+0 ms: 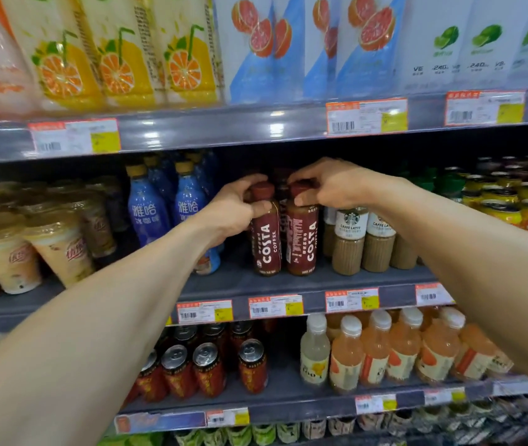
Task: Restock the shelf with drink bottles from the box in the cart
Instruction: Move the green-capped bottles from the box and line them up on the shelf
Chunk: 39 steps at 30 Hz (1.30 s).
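Two dark red Costa coffee bottles stand upright side by side on the middle shelf [288, 284]. My left hand [237, 207] grips the neck of the left Costa bottle [266, 243], fingers curled over its cap. My right hand [327, 185] grips the cap and neck of the right Costa bottle [303, 243]. More dark bottles stand behind them in shadow. The box and the cart are out of view.
Blue bottles [147, 214] stand left of the Costa bottles, Starbucks latte bottles [349, 239] close on the right. Milk tea cups [8, 252] fill the far left, yellow-lidded jars [513, 201] the far right. Cartons stand above, cans [208, 368] and orange drinks [401, 349] below.
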Motion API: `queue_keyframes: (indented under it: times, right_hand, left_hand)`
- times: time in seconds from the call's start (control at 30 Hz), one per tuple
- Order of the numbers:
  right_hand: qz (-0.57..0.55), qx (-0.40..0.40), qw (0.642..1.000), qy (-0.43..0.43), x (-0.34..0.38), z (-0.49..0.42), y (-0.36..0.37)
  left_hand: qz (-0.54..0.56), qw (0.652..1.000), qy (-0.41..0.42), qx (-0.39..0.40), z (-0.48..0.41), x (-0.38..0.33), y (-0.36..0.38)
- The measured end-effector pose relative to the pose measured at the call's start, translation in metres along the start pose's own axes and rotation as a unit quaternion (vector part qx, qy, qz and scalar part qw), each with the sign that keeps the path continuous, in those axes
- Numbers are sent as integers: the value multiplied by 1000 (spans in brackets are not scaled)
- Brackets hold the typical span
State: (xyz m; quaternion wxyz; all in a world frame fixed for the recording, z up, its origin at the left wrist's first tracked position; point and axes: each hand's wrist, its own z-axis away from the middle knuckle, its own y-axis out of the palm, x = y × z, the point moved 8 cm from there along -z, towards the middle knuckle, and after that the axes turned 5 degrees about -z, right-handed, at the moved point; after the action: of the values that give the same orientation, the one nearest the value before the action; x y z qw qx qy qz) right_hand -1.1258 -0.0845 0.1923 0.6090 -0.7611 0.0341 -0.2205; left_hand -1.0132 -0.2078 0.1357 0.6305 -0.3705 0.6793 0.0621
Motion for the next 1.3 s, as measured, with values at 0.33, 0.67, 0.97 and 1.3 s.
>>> queue_keyframes:
  times: [0.33,0.67,0.97,1.3]
  right_hand:
    - [-6,7,999,-31,-1,-2,1]
    - [-11,21,999,-44,-4,-5,0]
    - [-34,26,997,-62,-6,-7,1]
    - [-33,35,997,-66,-7,-9,-2]
  left_hand:
    - [-22,999,9,-24,2,-1,-3]
    - [-17,999,9,-46,4,-1,-3]
    - [-12,998,17,-62,4,2,-2]
    - [-40,995,10,-95,6,1,-8]
